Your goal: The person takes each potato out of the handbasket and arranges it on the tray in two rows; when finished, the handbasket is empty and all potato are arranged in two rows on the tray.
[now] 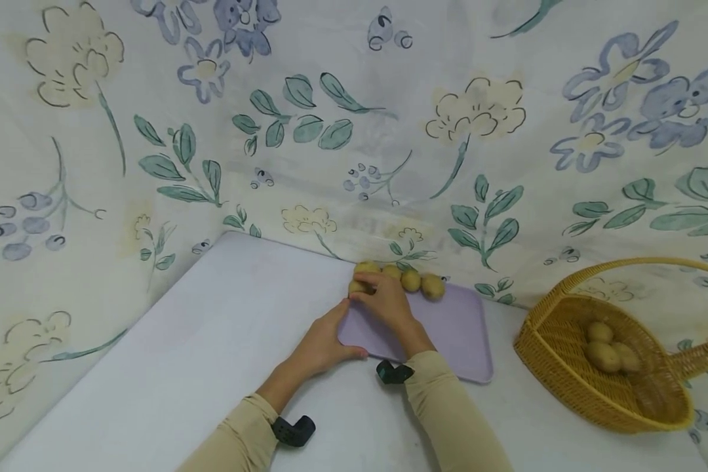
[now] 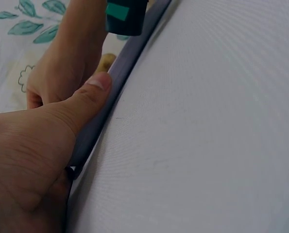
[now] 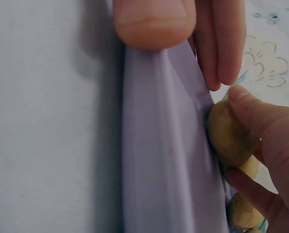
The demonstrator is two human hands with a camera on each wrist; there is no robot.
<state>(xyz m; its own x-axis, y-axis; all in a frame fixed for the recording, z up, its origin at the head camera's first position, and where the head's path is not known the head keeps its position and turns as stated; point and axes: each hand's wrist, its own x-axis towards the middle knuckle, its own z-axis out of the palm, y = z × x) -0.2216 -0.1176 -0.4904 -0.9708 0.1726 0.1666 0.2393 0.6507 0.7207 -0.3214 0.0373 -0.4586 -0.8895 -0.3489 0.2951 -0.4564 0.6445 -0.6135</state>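
While the head view shows the work at the tray's far left corner, I have the right grip [image 1: 386, 305] clamped on one potato [image 3: 231, 133], thumb and finger pinching its sides. I cannot tell whether the lilac tray [image 1: 448, 334] bears its full weight or the pinch carries some of it. A rear potato [image 1: 366, 267] sits just behind, and other potatoes [image 1: 433, 286] run rightward in a close row along the tray's far side.

That crowding worries me most: if I let go while the potato leans on its neighbour, the round sides could push each other off, and one could roll over the bare middle toward the near rim. The rim looks low to me, so a quick roll might clear it.

The left grip [image 1: 324, 341] spans the near left corner, thumb and fingers apart, thumb along the near rim. Should I press too hard there, the tray could tip or slide on the tabletop [image 1: 212, 354], and the row would shift too. The two hands nearly meet, so a hasty retreat of one could knock the other.

The basket [image 1: 590, 387] stands well apart at the right with its own potatoes inside; reaching that way too low, I could catch its tall handle [image 1: 554, 298].
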